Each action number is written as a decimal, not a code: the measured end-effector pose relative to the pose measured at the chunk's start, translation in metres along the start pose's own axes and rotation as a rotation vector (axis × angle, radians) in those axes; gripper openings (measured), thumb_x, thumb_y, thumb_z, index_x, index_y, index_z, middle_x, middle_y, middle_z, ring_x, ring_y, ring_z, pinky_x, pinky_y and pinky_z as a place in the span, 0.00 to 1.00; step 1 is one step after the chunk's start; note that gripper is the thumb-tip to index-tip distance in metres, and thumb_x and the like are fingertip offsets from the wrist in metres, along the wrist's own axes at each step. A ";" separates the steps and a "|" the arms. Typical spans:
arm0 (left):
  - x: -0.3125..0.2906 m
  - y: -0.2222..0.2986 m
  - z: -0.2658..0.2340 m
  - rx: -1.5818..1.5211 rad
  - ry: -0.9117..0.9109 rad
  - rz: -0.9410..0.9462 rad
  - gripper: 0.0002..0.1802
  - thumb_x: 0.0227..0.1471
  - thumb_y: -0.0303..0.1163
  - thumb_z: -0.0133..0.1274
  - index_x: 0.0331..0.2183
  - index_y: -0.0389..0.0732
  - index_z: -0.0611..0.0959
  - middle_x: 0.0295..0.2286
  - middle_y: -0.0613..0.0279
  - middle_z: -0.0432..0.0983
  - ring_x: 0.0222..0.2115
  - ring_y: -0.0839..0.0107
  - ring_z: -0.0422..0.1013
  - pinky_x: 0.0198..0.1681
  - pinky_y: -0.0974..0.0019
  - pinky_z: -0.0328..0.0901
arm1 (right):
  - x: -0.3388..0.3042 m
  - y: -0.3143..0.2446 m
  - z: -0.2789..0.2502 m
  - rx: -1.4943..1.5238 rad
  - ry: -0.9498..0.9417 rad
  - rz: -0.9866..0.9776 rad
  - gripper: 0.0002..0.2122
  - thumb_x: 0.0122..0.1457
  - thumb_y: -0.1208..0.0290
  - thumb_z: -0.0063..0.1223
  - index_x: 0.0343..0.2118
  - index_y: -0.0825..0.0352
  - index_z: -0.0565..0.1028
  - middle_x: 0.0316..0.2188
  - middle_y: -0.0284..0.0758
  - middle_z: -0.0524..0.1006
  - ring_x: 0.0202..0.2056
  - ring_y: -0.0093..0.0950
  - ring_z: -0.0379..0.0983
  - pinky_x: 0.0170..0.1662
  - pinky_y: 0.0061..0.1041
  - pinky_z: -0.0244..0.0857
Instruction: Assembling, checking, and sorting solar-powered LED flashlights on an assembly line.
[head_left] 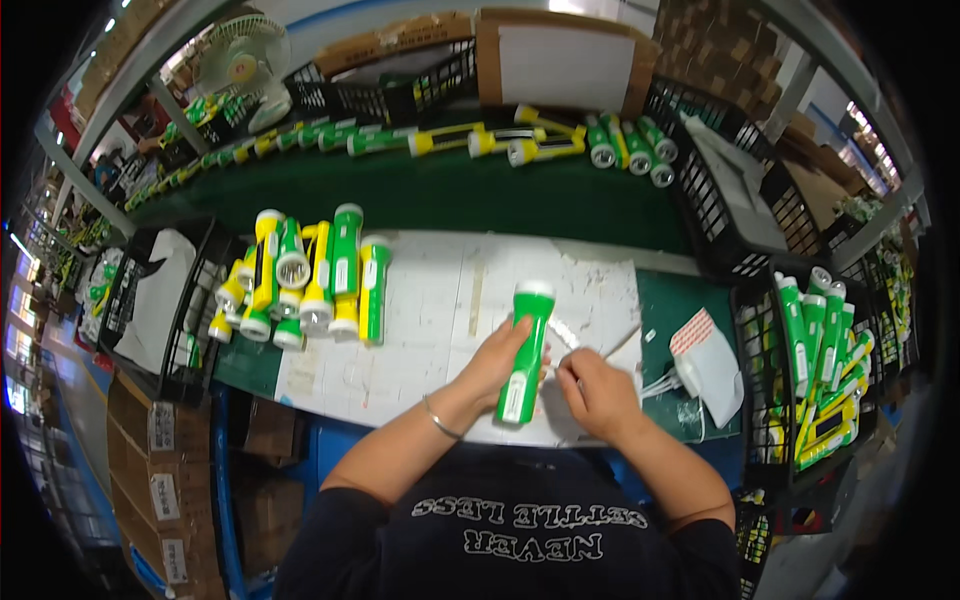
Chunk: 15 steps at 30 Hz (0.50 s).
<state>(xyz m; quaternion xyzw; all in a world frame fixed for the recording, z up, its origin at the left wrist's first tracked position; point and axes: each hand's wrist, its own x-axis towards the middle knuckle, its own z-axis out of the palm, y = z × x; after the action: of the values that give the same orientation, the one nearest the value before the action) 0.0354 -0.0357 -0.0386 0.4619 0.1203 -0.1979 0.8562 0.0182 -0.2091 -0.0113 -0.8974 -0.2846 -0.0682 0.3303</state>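
Observation:
A green flashlight (533, 330) with a white head and a white label near its lower end stands out over the middle of the bench. My left hand (502, 358) is wrapped round its body, with the white head pointing away from me. Close by on the right, my right hand (597, 390) is closed, thumb against the curled fingers. What it pinches, if anything, is too small to make out. A thin pale strip (565, 335) shows just beyond its fingers, and I cannot tell whether they touch it.
On the left is a pile of green and yellow flashlights (345, 255) beside a black crate (185, 340). At the right, a black crate (763, 375) holds more flashlights, near a white packet (708, 375) and white cable (660, 386). Flashlights line the far green belt (450, 195).

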 end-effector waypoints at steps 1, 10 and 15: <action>0.000 0.001 0.001 0.060 -0.028 0.047 0.18 0.59 0.45 0.39 0.41 0.41 0.66 0.26 0.59 0.71 0.23 0.71 0.70 0.24 0.67 0.68 | 0.002 -0.003 -0.003 -0.100 -0.002 -0.057 0.05 0.51 0.71 0.51 0.28 0.64 0.69 0.23 0.37 0.70 0.22 0.37 0.69 0.23 0.31 0.63; -0.001 -0.011 -0.006 0.413 -0.066 0.389 0.24 0.59 0.51 0.34 0.45 0.40 0.65 0.29 0.62 0.67 0.29 0.75 0.68 0.31 0.72 0.65 | 0.011 -0.008 0.004 -0.329 -0.045 -0.404 0.08 0.42 0.72 0.54 0.24 0.62 0.67 0.20 0.32 0.65 0.15 0.29 0.66 0.17 0.27 0.60; -0.007 0.006 -0.009 0.159 0.034 0.239 0.26 0.59 0.53 0.30 0.44 0.42 0.67 0.29 0.59 0.69 0.27 0.73 0.68 0.29 0.70 0.65 | -0.008 -0.017 0.003 -0.076 -0.212 -0.528 0.08 0.41 0.71 0.56 0.21 0.60 0.66 0.17 0.32 0.64 0.14 0.29 0.64 0.16 0.27 0.58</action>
<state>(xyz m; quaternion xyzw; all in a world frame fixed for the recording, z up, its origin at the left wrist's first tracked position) 0.0313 -0.0235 -0.0361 0.5426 0.0628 -0.0957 0.8321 0.0020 -0.1998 -0.0063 -0.8060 -0.5386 -0.0684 0.2357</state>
